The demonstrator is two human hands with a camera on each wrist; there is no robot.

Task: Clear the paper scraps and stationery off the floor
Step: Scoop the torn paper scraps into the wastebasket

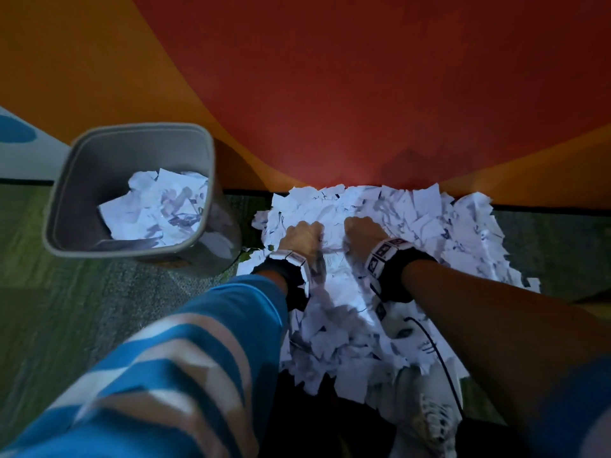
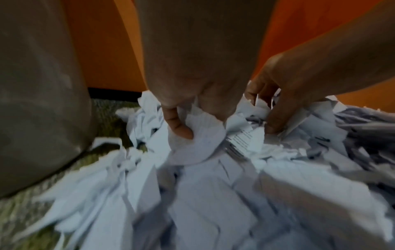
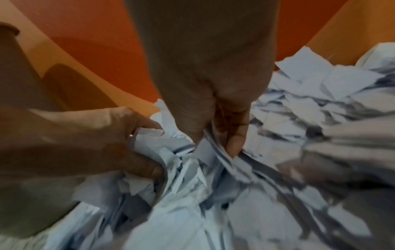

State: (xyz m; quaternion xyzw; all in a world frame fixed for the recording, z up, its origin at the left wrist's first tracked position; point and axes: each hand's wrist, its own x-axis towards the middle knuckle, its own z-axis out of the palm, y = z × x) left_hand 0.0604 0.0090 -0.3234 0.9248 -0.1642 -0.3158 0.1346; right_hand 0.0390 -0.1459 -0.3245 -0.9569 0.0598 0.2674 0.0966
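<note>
A: Describe the paper scraps (image 1: 380, 246).

B: They are torn white pieces, irregular in outline, many marked with dark ink scribbles and some with printed lines. They form one loose heap on the floor (image 1: 66, 309), butted against the base of the red and orange wall (image 1: 330, 94) at the floor's far edge and spreading back toward the person's white shoe (image 1: 433, 411).

A: State the condition of each of the hands.

B: The left hand (image 1: 302, 234) is sunk into the far part of the heap, fingers curled round a bunch of scraps; in the left wrist view the thumb (image 2: 179, 125) presses into a crumpled piece. The right hand (image 1: 362, 231) lies just beside it, fingers also curled into the paper; in the right wrist view a finger (image 3: 235, 140) pinches folded strips.

A: Are other scraps present?

B: Yes. More white pieces lie inside the grey bin (image 1: 66, 200), which stands upright on the floor just left of the heap, near the wall.

A: Is any stationery visible?

B: It cannot be told; only paper shows.
</note>
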